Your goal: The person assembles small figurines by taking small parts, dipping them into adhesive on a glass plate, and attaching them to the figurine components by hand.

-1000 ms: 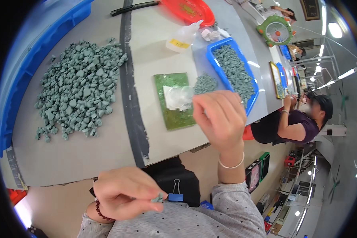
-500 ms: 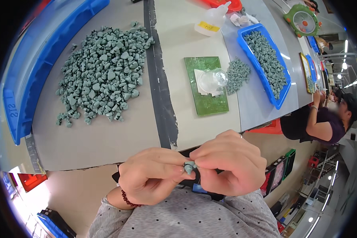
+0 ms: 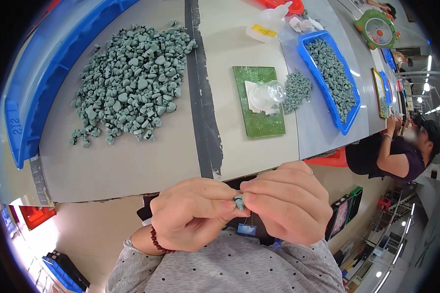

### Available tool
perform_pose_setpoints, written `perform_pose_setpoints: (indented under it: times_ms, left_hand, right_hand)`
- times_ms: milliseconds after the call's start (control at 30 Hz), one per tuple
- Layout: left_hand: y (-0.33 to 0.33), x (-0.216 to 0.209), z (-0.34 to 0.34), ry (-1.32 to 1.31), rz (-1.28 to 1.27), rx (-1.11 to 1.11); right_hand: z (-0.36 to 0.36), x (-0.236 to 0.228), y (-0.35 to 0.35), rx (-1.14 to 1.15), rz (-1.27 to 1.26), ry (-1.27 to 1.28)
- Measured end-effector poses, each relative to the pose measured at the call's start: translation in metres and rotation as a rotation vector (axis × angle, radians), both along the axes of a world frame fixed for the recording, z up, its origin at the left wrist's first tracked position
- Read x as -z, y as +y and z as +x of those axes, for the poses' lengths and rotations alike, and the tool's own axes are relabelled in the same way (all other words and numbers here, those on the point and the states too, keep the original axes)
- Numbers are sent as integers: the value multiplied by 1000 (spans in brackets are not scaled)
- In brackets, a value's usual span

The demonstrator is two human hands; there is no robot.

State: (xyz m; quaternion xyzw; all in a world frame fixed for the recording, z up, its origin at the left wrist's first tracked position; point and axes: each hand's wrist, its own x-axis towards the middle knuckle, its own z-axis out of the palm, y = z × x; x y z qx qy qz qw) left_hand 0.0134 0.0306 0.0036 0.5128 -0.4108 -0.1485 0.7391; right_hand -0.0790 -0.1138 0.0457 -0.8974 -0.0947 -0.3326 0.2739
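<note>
In front of my body, just off the table's near edge, both hands meet at one small grey-green moulded piece (image 3: pixel 239 201). My left hand (image 3: pixel 188 215) pinches it between thumb and forefinger. From the other side, the fingertips of my right hand (image 3: pixel 291 205) press against it, with the other fingers curled in. Most of the piece is hidden by the fingers, so its exact kind does not show. A large heap of similar grey-green pieces (image 3: pixel 132 83), some with dark parts, lies on the table to the left.
A green board (image 3: pixel 266 128) carries a clear round container (image 3: pixel 266 96) on white paper. Beside it are a heap of smaller pieces (image 3: pixel 297 92) and a filled blue tray (image 3: pixel 346 128). Farther back stands a squeeze bottle (image 3: pixel 270 23). Another blue tray (image 3: pixel 49 73) lines the left; a co-worker (image 3: pixel 398 151) sits right.
My right fingers have closed in further around the piece, and less of it shows. The table view has shifted slightly; the things on it look unmoved.
</note>
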Motion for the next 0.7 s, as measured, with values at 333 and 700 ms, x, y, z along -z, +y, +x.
perform_pose_setpoints:
  times_ms: [333, 700]
  left_hand:
    - [-7, 6, -1, 710, -141, 443]
    - [-5, -5, -8, 545, 42, 222]
  right_hand:
    - [0, -3, -4, -132, 468, 261]
    - [-52, 9, -129, 1056, 95, 86]
